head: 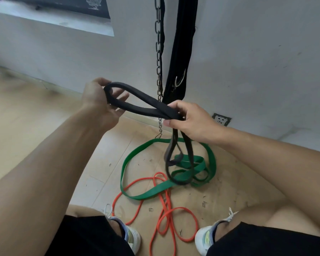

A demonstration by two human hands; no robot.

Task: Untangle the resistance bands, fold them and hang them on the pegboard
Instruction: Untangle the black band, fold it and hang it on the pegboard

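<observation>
orange band (166, 217) at 6 o'clock, green band (166, 187) beyond, both on floor | black band (142, 106) held mid-air, centre | left hand (98, 100) fingers through its loop end, right hand (188, 119) pinching the crossing | axis 10-to-4 o'clock, tails dropping to 6 | advice: keep loop taut, layers flat while folding

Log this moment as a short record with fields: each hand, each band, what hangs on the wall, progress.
left hand: holds one end of the black band's loop
right hand: pinches the black band where its strands cross
black band: raised between the hands, the rest hanging to the floor
green band: on the floor, overlapping the orange one
orange band: on the floor between the shoes
wall: chain and black strap hanging
progress: nothing folded or hung yet
</observation>
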